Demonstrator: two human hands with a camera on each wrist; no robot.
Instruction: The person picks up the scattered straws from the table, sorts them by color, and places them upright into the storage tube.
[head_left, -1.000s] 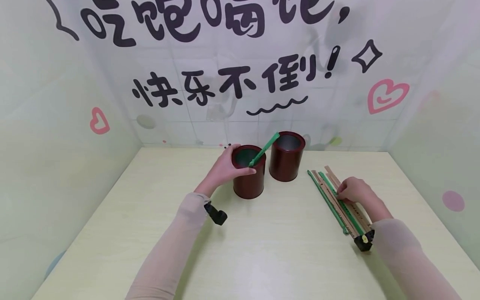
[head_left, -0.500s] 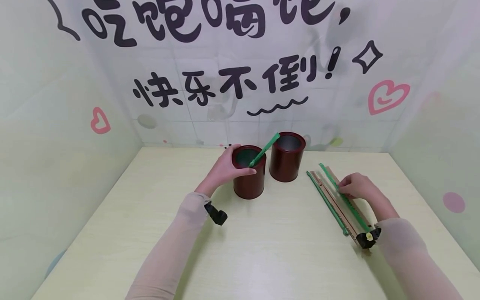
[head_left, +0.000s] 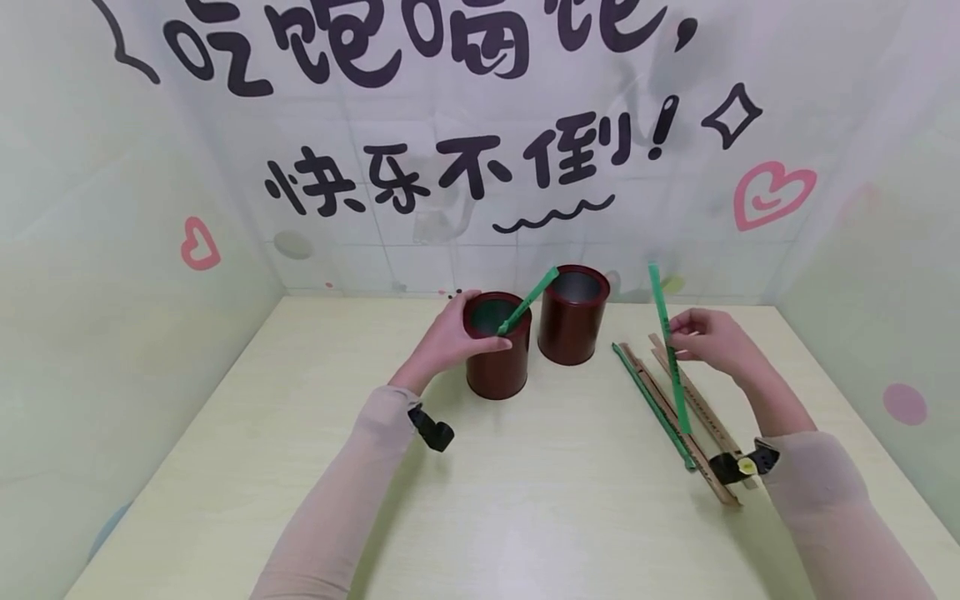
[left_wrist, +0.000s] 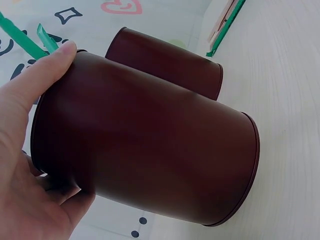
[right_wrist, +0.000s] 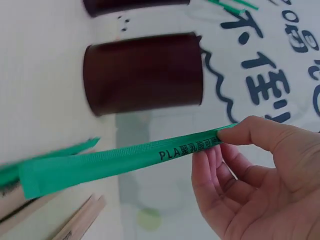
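Observation:
My left hand (head_left: 457, 337) grips the front dark red can (head_left: 498, 371) by its rim, thumb on the near side. A green paper-wrapped straw (head_left: 531, 298) leans out of that can; the left wrist view shows two green ends (left_wrist: 20, 37) there. My right hand (head_left: 712, 340) pinches another green wrapped straw (right_wrist: 115, 162) between thumb and fingers, printed with "PLA". It is raised above the pile at the right. In the pile lie a green wrapped straw (head_left: 656, 408) and several brown paper-wrapped sticks (head_left: 708, 471), whose contents are hidden.
A second dark red can (head_left: 570, 329), upright and open-topped, stands just behind and right of the first. The pale wooden table (head_left: 495, 517) meets a printed backdrop (head_left: 375, 258) behind the cans, with side walls at left and right.
My right hand has drawn a green wrapped straw out of the pile and lifted it, turning it closer to upright. The left hand stays on the can.

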